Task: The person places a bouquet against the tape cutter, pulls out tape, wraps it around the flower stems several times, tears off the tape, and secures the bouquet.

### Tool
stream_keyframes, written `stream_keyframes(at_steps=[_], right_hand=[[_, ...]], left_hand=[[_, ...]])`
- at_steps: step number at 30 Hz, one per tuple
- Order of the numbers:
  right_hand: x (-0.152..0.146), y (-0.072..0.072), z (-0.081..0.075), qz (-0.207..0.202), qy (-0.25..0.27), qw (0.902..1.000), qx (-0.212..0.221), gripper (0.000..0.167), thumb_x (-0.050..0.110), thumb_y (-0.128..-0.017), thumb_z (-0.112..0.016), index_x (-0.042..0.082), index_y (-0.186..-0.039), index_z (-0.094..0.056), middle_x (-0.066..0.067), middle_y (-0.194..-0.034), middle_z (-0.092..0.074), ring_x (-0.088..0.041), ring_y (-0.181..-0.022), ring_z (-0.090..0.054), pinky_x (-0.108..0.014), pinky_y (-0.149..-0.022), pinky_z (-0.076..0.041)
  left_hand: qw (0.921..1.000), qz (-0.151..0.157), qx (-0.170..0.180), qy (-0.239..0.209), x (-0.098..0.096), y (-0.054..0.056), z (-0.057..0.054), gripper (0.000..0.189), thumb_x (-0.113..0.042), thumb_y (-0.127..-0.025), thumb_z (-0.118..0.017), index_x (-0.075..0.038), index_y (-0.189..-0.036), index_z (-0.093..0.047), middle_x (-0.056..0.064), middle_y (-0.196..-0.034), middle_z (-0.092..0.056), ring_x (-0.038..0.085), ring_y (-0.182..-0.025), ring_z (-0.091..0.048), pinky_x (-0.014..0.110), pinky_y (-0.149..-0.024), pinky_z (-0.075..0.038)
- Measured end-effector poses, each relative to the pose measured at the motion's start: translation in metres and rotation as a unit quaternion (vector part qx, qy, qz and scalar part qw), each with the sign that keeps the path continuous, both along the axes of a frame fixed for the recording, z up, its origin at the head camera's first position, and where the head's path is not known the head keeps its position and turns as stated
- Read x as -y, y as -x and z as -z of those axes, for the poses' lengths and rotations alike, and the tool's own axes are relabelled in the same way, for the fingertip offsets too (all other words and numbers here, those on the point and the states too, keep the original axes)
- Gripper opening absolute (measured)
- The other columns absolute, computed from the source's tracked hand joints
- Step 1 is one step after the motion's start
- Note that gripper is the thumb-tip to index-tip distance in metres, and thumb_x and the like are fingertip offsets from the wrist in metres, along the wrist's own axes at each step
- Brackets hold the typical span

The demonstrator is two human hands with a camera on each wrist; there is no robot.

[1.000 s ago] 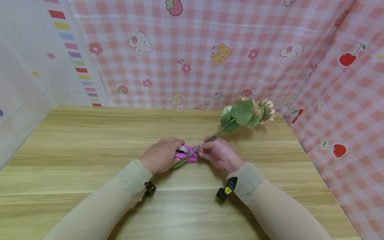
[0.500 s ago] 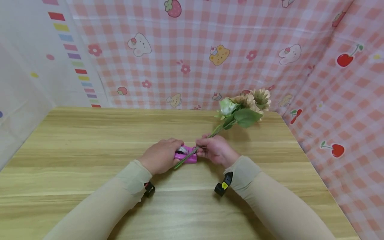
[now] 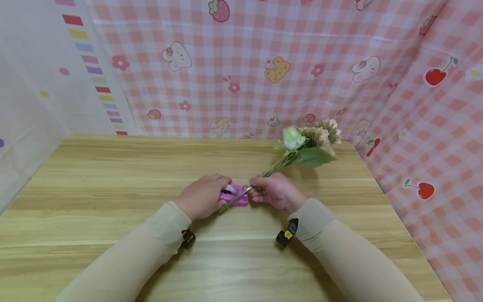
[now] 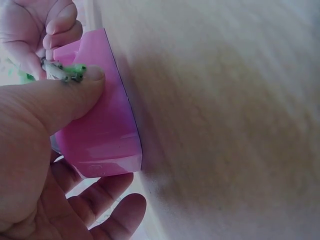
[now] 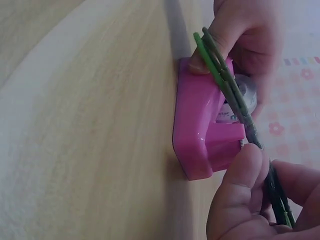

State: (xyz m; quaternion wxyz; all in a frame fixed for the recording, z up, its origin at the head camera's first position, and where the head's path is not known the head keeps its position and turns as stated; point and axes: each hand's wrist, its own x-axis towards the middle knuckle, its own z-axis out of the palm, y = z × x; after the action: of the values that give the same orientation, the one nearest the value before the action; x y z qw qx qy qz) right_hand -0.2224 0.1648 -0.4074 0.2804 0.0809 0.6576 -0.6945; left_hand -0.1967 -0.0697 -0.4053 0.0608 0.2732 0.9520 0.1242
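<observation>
My left hand [image 3: 201,197] grips a pink tape dispenser [image 3: 240,201] on the table, its thumb [image 4: 75,97] on one side and fingers round the other. The right wrist view shows a roll of tape [image 5: 247,92] in the dispenser. With thumb and fingers, my right hand [image 3: 278,193] pinches the green stems [image 5: 225,80] of a bunch of flowers. These stems slant across the dispenser, close to its toothed edge, and a shiny band shows on them there. A pale green-white bloom [image 3: 293,139], beige flowers [image 3: 320,136] and a green leaf [image 3: 316,157] point to the back right.
The wood-grain table [image 3: 113,167] spreads round both hands. A pink checked cloth [image 3: 211,63] hangs behind it and another along the right side; a white cloth [image 3: 30,105] hangs at left. Each wrist wears a small black camera [image 3: 285,235].
The bunch has turned about its stems in my right hand: the pale bloom now faces up, where leaves faced before. My right hand shifted slightly left, then back. The left hand stayed still.
</observation>
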Motion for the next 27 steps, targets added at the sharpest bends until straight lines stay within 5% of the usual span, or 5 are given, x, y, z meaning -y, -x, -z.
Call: stream_keyframes(at_steps=[9,20,27], right_hand=[[-0.0022,-0.0033,0.0002,0.024,0.052,0.9983,-0.010,0.018,0.001,-0.104,-0.059,0.010,-0.088,-0.063,-0.003,-0.074,-0.071,-0.011,-0.067,-0.067,-0.023,-0.067,-0.062],[-0.0012,-0.0059,0.0059,0.060,0.093,0.9938,-0.010,0.014,-0.004,-0.104,-0.054,0.004,-0.114,-0.049,-0.002,-0.078,-0.069,-0.011,-0.072,-0.067,-0.022,-0.072,-0.062],[0.0047,-0.0078,0.0021,0.064,0.118,0.9909,-0.006,0.017,-0.005,-0.103,-0.047,0.010,-0.099,-0.042,-0.002,-0.082,-0.070,-0.012,-0.073,-0.065,-0.024,-0.075,-0.062]], left_hand=[[1.0000,0.000,0.001,0.002,0.0007,0.0004,0.0014,0.062,-0.033,-0.101,-0.072,-0.007,-0.154,-0.051,0.012,-0.157,-0.055,0.036,-0.142,-0.055,0.051,-0.121,-0.046],[1.0000,-0.002,-0.001,-0.001,0.0005,0.0010,0.0028,0.061,-0.030,-0.101,-0.072,-0.008,-0.154,-0.051,0.012,-0.157,-0.055,0.037,-0.141,-0.056,0.050,-0.120,-0.046],[1.0000,0.000,-0.003,-0.002,-0.0001,0.0008,0.0021,0.060,-0.030,-0.101,-0.072,-0.008,-0.153,-0.052,0.012,-0.156,-0.056,0.036,-0.140,-0.056,0.050,-0.120,-0.047]])
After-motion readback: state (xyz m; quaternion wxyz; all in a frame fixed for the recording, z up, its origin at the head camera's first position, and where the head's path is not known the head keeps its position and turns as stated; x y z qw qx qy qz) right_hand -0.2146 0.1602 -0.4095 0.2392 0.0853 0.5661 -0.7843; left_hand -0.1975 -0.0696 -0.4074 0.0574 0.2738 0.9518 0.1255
